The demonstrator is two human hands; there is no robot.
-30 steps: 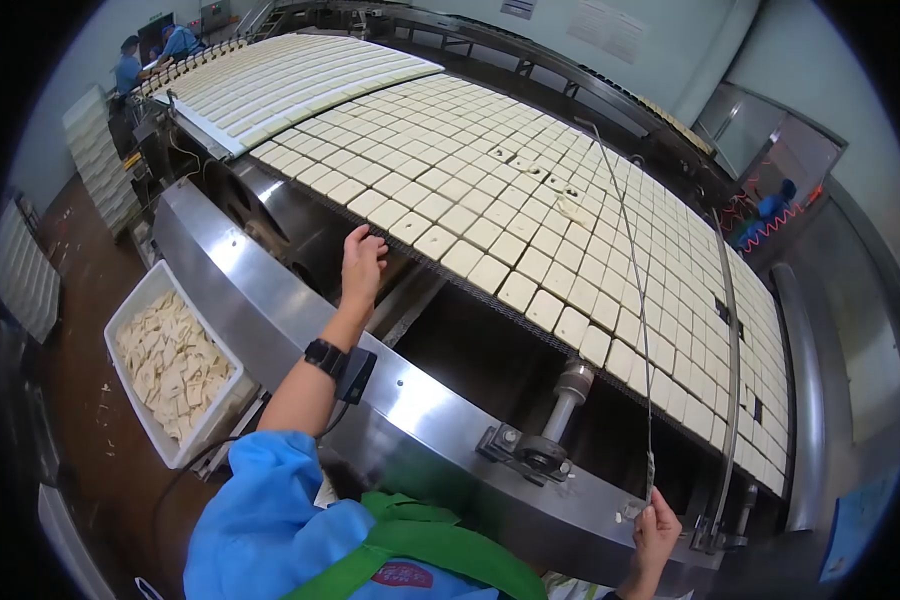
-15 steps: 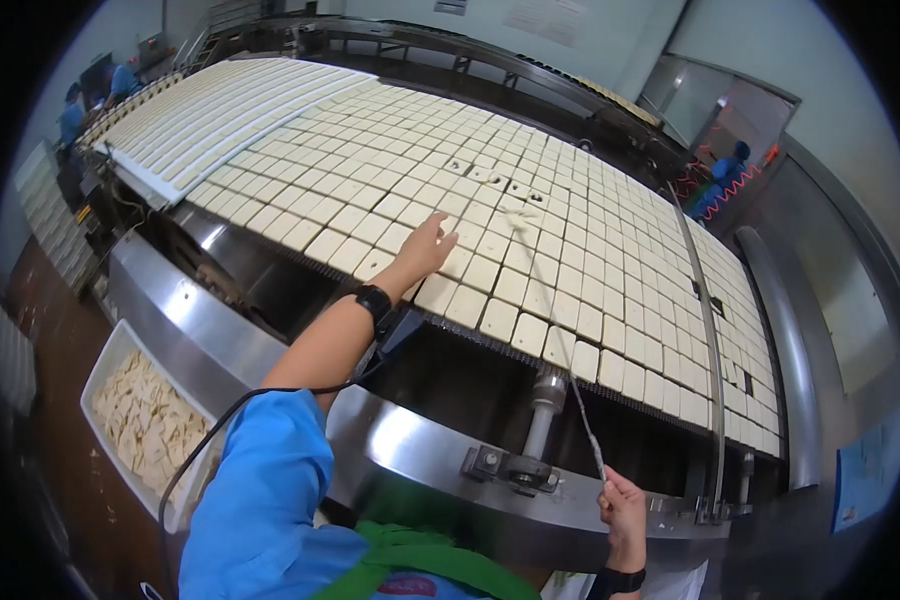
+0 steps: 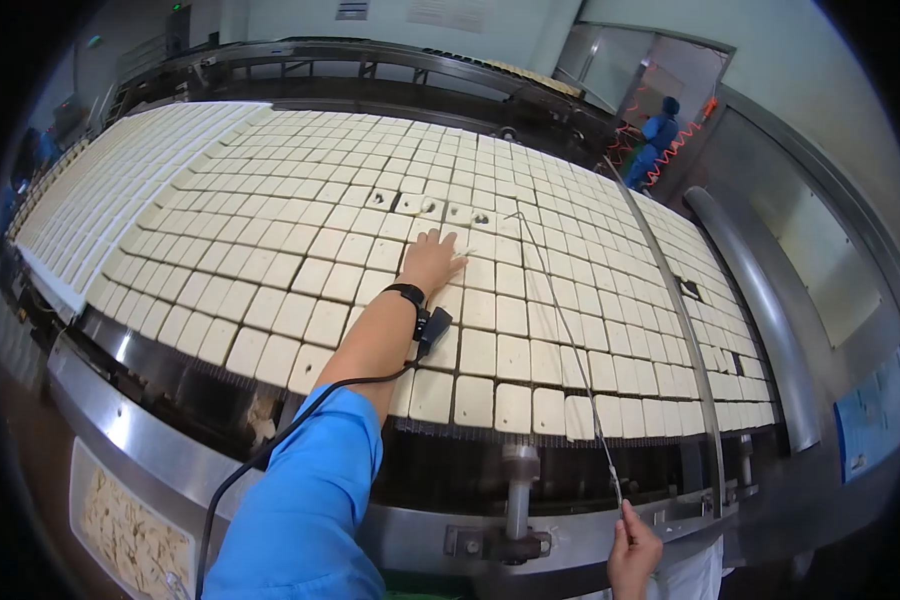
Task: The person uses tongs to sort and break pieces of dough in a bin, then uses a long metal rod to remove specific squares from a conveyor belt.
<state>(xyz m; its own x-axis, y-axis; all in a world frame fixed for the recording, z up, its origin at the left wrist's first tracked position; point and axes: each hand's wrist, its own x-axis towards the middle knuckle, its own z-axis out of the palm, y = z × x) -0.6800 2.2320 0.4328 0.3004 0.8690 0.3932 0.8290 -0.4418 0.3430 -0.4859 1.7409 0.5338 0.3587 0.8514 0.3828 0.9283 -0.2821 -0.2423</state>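
Obs., head view.

- Pale square pieces [image 3: 490,350]: laid in close rows on a wide conveyor belt [image 3: 440,428], filling it from the near edge to the far end.
- Left hand [image 3: 432,258]: reached well out over the belt, palm down, fingers spread and released, lying on the squares. It grasps nothing that can be seen.
- Just beyond the fingertips: three damaged squares [image 3: 430,207] in a row, each with a dark hole.
- Left wrist: black wristband [image 3: 406,292] with a small black unit clipped beside it. A black cable [image 3: 270,450] runs back along the blue sleeve [image 3: 305,510].
- Right hand [image 3: 632,550]: low at the near edge, clenched around the end of a thin rod [image 3: 570,340]. The rod slants up and left across the squares. Its far tip lies near the damaged squares, just right of the left hand.
- Right of the rod: a curved metal guide rail [image 3: 670,300] crosses the belt. Past it, two dark gaps [image 3: 692,290] in the rows.
- Below the belt edge: a roller shaft [image 3: 515,490] on the steel frame [image 3: 140,435].
- Lower left: a white bin [image 3: 80,475] of pale scraps.
- Far right background: a person in blue [image 3: 660,135] by a doorway.
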